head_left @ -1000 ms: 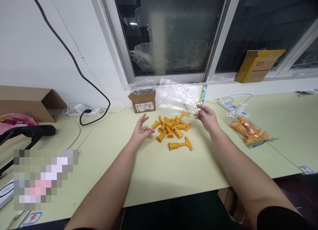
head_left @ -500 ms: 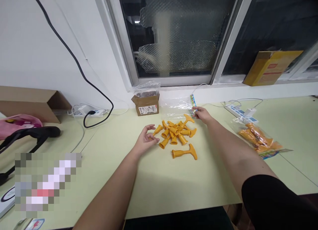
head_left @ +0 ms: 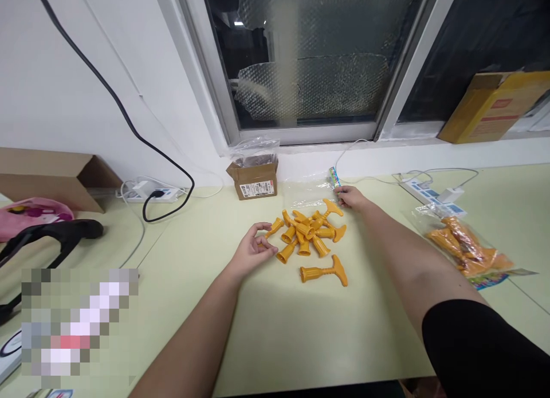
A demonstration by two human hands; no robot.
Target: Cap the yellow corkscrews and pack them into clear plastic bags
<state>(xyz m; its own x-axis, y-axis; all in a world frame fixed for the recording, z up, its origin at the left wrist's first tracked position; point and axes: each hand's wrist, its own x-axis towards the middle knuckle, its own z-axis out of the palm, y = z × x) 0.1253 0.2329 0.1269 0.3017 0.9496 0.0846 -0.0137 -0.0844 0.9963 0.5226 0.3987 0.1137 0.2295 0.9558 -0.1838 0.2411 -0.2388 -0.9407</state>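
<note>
Several yellow-orange plastic pieces with T-shaped handles and fluted, hollow ends lie in a pile [head_left: 306, 231] on the table. One separate T-handled piece [head_left: 324, 270] lies in front of the pile. My left hand [head_left: 255, 249] is at the pile's left side, fingers curved and apart, holding nothing. Its fingertips are close to the leftmost yellow piece [head_left: 275, 227]; whether they touch it I cannot tell. Behind the pile, my right hand [head_left: 352, 198] pinches the colourful header end of a flat clear plastic bag [head_left: 307, 192].
A small open carton [head_left: 258, 180] stands by the wall behind the pile. At right lies a filled clear bag [head_left: 468, 246] of yellow pieces, near a power strip [head_left: 429, 194]. Another power strip [head_left: 161, 194] and a black cable [head_left: 129, 120] are at left, with a black strap-like object [head_left: 64, 232].
The view has shifted slightly, so things at the right appear farther right. My left hand's fingers sit a little nearer the leftmost piece. My right hand keeps its pinch on the bag.
</note>
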